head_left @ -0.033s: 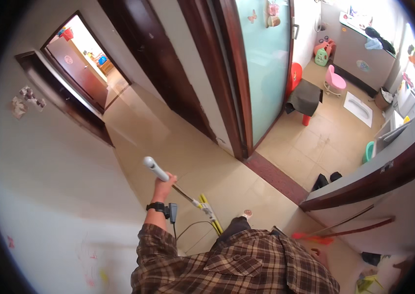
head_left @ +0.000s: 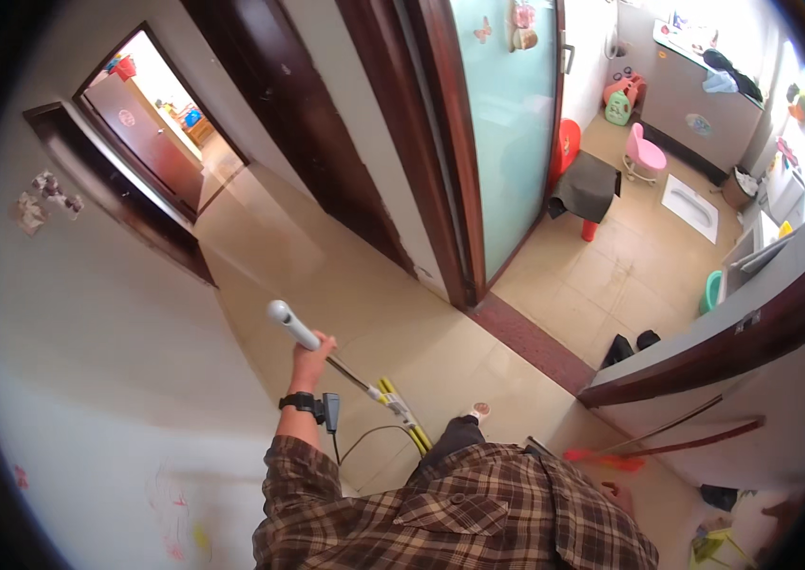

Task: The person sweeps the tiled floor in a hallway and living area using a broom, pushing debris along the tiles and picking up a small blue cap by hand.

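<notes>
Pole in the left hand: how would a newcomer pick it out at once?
From the plaid shirt at the bottom, follow the left sleeve up to the left hand. It holds the pole, which, unlike the red stick at lower right, ends in a thick, pale handle.

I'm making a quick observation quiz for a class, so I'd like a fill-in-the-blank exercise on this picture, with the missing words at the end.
1. The slim metal pole with a rounded, pale plastic end is held in the person's ____ hand.
2. The black strap is fastened around that arm's ____.
3. Near the white, rectangular squat toilet stands a small rounded chair coloured ____.

Missing words: left; wrist; pink.
</notes>
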Tool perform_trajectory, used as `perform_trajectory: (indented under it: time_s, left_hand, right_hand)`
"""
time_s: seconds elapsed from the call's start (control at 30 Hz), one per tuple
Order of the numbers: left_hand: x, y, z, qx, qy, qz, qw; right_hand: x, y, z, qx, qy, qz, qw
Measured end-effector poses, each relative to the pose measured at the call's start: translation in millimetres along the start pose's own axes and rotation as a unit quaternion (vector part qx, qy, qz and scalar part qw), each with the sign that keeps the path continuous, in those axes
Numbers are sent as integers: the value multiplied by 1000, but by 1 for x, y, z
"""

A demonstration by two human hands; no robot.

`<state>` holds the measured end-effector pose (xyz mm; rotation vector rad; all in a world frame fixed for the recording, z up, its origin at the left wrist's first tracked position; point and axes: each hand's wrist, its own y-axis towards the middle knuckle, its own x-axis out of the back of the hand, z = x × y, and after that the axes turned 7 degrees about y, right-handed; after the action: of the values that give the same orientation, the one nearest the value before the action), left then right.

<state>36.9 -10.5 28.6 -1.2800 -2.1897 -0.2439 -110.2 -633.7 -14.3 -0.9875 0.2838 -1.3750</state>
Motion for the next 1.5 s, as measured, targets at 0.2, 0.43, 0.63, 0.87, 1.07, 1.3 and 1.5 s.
perform_trajectory:
  time_s: [0.2,0.43,0.63,0.87,1.07,1.3,1.5]
  left_hand:
    - [-3,42,-46,-46,-159,-114,979]
    - [-25,88,-79,-49,-175,-163,970]
    - [-60,155,-68,-88,-135,-104,981]
    - [-105,227,-79,-63,-115,-70,989]
    - [-148,290,-88,-64,-127,-84,986]
    - [-182,342,-81,-48,-42,-99,993]
    - [-179,368,-63,-111,-68,-56,990]
  right_hand:
    - [-8,32,-64,50,-45,-23,998]
    - [-24,14,-13,-60,-98,-131,985]
    - [-30,56,2,-88,-45,-129,987]
    - [-35,52,19,-120,0,-122,985]
    - [-49,39,12,-147,33,-130,980]
    - [-73,14,-25,-157,88,-152,972]
    - [-102,-13,23,-185,180,-184,949]
